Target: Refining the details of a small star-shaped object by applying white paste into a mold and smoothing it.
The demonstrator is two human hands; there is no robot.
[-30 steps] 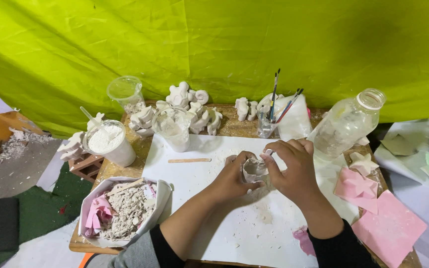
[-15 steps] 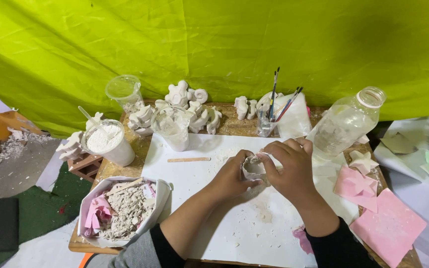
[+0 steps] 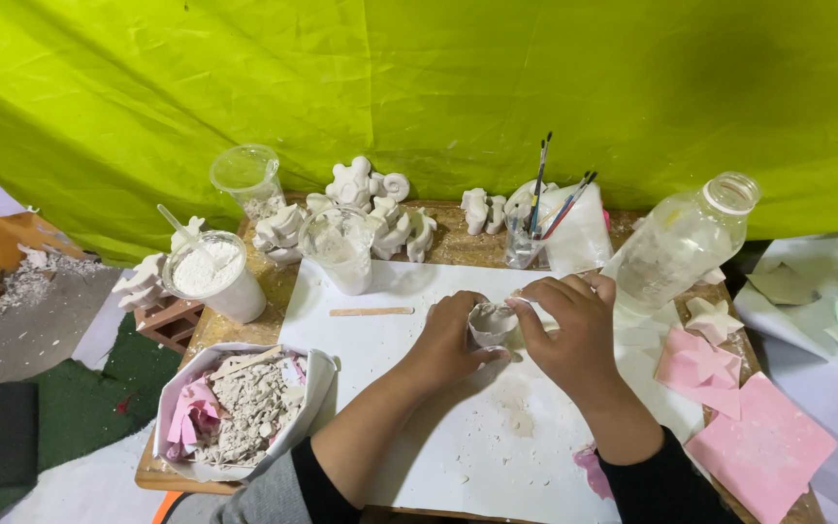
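Observation:
Both of my hands hold a small greyish-white mould piece (image 3: pixel 491 321) just above a white sheet (image 3: pixel 380 359) on the wooden table. My left hand (image 3: pixel 450 340) cups it from the left, fingers curled around its side. My right hand (image 3: pixel 566 328) grips it from the right and top, fingertips on its rim. White crumbs and dust (image 3: pixel 514 408) lie on the sheet below my hands. A flat wooden stick (image 3: pixel 371 311) lies on the sheet to the left of my left hand.
A tub of white powder (image 3: pixel 210 277) and a bowl of plaster rubble (image 3: pixel 240 412) sit at left. Plastic cups (image 3: pixel 341 247), white plaster figures (image 3: pixel 366 194), a jar of brushes (image 3: pixel 526 238) and a clear bottle (image 3: pixel 681 243) line the back. Pink mould sheets (image 3: pixel 758 446) lie right.
My hands have closed more tightly around the mould piece and turned it slightly. Everything else on the table stays put.

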